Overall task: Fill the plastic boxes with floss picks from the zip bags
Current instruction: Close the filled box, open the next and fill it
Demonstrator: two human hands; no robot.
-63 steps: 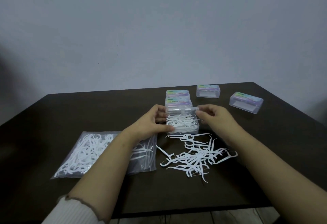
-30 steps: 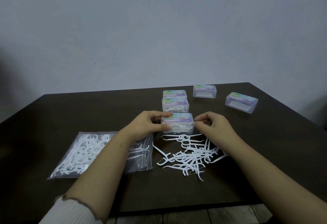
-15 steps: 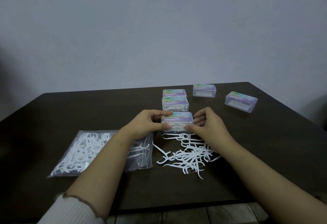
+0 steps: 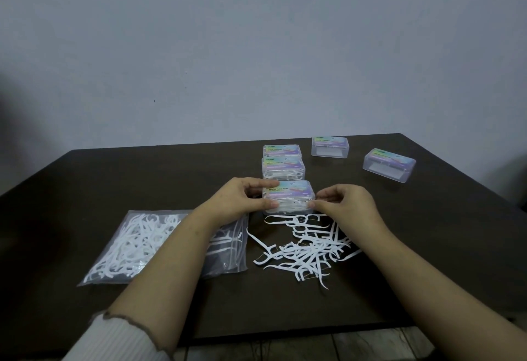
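A clear plastic box (image 4: 288,197) with a pastel label on its lid sits near the middle of a dark counter (image 4: 85,183). It is packed with white floss picks and its lid is down. The person's left hand (image 4: 239,203) grips the box's left end, thumb low on the front and fingers curled over the top edge. The right hand (image 4: 339,203) is at the box's right end, fingertips pinched against the corner where lid meets base.

The step in hand looks like pressing the lid fully closed. To do it well, the left hand should hold the base steady while the right squeezes lid and base together at the corner, checking that no pick is caught in the seam.

Just in front of the box, a loose heap of floss picks (image 4: 308,249) lies on the counter, the nearest ones touching or almost touching the box's front wall. To the left, partly under the left forearm, a clear zip bag (image 4: 137,246) lies flat with many picks inside.

Directly behind the held box stand two more labelled boxes in a line, the nearer filled box (image 4: 283,167) showing picks through its wall and the far box (image 4: 281,150) behind it. Further right and well apart sit two boxes that appear empty: one rear box (image 4: 330,147) and one angled box (image 4: 389,164) toward the counter's right edge. By this count, two boxes remain to fill.

A plain pale wall rises behind the counter. A ribbed white sleeve cuff (image 4: 119,338) shows at the lower left.
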